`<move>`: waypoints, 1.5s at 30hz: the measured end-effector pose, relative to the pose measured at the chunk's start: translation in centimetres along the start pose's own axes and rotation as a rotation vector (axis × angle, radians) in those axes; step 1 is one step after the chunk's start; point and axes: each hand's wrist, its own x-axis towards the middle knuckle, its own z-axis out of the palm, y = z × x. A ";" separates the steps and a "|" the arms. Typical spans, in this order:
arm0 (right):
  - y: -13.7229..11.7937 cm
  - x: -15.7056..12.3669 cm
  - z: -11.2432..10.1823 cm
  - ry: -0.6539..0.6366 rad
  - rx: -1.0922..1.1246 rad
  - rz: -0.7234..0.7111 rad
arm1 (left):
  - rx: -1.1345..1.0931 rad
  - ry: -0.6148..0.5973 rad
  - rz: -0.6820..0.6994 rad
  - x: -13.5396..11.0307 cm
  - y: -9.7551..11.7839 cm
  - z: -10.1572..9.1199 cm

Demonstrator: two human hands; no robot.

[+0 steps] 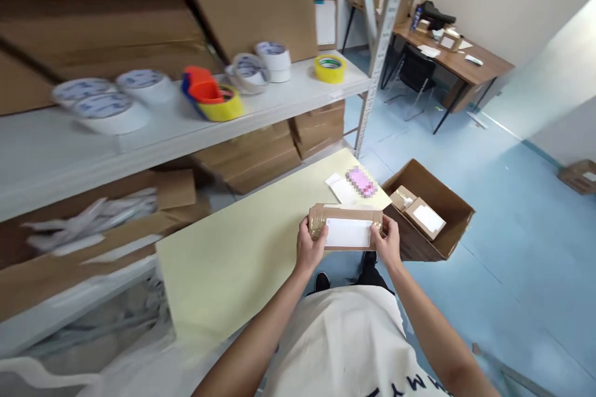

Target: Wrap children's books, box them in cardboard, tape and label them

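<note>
Between my two hands is a small cardboard box [345,214] with a white label [348,233] on the face turned toward me. My left hand [311,248] grips its left end, thumb on the front by the label's edge. The right end is held by my right hand [387,240], its thumb also on the label's edge. Clear tape shines at both ends. Beyond the box, a white paper [341,188] and a pink blurred item [361,182] lie on the pale yellow tabletop [223,260].
A large open carton [459,217] on the floor at right holds labelled boxes [424,218]. White tape rolls [105,113], a red tape dispenser [205,85] and a yellow tape roll [330,68] sit on the metal shelf [298,96]. A desk [484,65] and chair [416,68] stand behind.
</note>
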 end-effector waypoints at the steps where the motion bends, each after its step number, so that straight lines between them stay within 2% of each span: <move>1: 0.7 0.6 -1.5 0.042 -0.004 0.009 | 0.025 -0.030 0.048 0.2 0.8 1.7; 4: 3.2 2.6 -6.0 0.129 -0.019 0.048 | 0.119 -0.118 0.162 1.4 3.1 7.5; 9: 8.2 6.0 -13.4 0.269 -0.082 0.138 | 0.187 -0.382 0.271 3.3 7.4 18.9; 14: 12.9 6.9 -19.2 0.438 -0.107 0.305 | 0.222 -0.647 0.351 3.5 11.7 29.4; 17: 14.8 6.7 -20.9 0.535 -0.113 0.358 | 0.256 -0.751 0.445 3.4 14.3 34.2; 20: 16.0 6.3 -21.4 0.650 -0.087 0.406 | 0.298 -0.846 0.526 3.3 17.3 38.3; 24: 17.3 5.5 -20.8 0.701 0.052 0.459 | 0.256 -1.031 0.677 2.4 21.0 43.2; 26: 17.8 4.9 -19.9 0.705 0.133 0.484 | 0.221 -1.163 0.757 1.9 22.2 44.6; 29: 18.3 4.0 -17.8 0.674 0.190 0.538 | 0.215 -1.267 0.813 1.4 22.1 44.3; 31: 18.4 3.8 -16.6 0.609 0.203 0.542 | 0.213 -1.242 0.794 1.5 20.8 42.4; 33: 18.4 3.9 -15.9 0.539 0.210 0.515 | 0.217 -1.196 0.762 1.7 18.5 39.5; 36: 17.7 5.1 -15.9 0.443 0.194 0.464 | 0.250 -1.088 0.692 2.1 14.4 34.5; 40: 16.0 8.3 -16.4 0.302 0.176 0.386 | 0.285 -0.907 0.568 2.3 9.8 28.5; 42: 14.8 10.2 -16.0 0.209 0.173 0.330 | 0.291 -0.794 0.513 2.5 8.4 26.0; 45: 12.7 12.6 -14.2 0.063 0.180 0.237 | 0.281 -0.612 0.432 2.6 7.6 22.9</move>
